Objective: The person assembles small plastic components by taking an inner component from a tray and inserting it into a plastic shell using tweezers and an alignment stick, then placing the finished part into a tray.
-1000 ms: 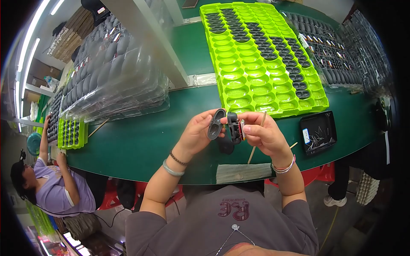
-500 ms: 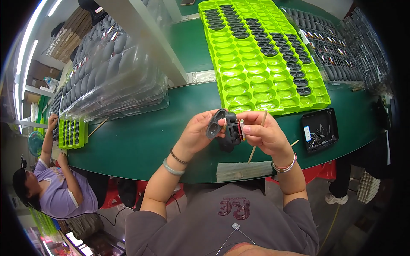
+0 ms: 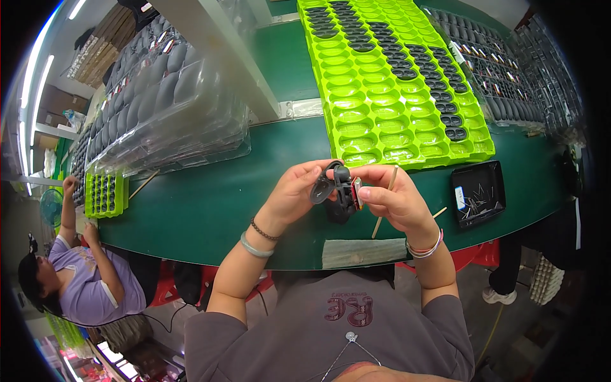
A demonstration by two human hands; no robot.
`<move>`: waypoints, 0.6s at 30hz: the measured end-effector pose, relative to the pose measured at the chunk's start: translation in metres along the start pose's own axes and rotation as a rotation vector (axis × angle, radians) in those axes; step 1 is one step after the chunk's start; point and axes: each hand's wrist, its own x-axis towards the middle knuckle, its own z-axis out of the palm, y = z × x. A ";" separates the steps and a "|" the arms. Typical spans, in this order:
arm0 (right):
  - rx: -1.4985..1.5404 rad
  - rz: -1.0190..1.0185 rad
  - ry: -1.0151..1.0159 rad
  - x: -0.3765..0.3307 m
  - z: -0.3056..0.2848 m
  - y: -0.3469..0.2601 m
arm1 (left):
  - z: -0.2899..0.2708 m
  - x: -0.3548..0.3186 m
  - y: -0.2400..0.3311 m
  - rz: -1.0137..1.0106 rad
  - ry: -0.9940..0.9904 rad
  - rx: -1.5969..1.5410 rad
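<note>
Above the green table, a dark grey earbud charging case sits between my two hands, its oval lid swung open. My left hand is closed on the lid side, thumb and fingers around its edge. My right hand pinches the other side, by a small silvery battery with red showing along its edge. A thin wooden stick is also held in my right hand and slants down past the fingers. A second dark piece shows just under the case; whether it is attached is unclear.
A lime-green tray, partly filled with dark cases, lies ahead. At right stands a black box of small pins. A pale cloth strip lies at the near edge. Stacked clear trays and a seated co-worker are at left.
The case has tilted slightly in my hands, so its lid appears narrower and turned. Both hands keep their hold. The view has shifted a little, and the co-worker's raised hand has moved.
</note>
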 end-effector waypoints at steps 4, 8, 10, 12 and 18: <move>-0.025 -0.001 0.016 0.000 0.000 -0.001 | 0.001 -0.001 0.001 -0.002 0.007 0.041; -0.025 0.009 0.023 0.001 -0.002 0.002 | 0.001 -0.002 0.001 0.006 -0.011 0.036; -0.044 0.020 0.033 0.001 -0.002 0.001 | 0.003 -0.002 0.002 0.008 -0.015 0.034; -0.038 0.024 0.030 0.001 -0.002 0.002 | 0.004 -0.002 0.003 0.007 -0.021 0.031; 0.007 -0.001 0.010 0.002 -0.004 0.001 | 0.003 -0.004 0.006 0.026 0.012 0.111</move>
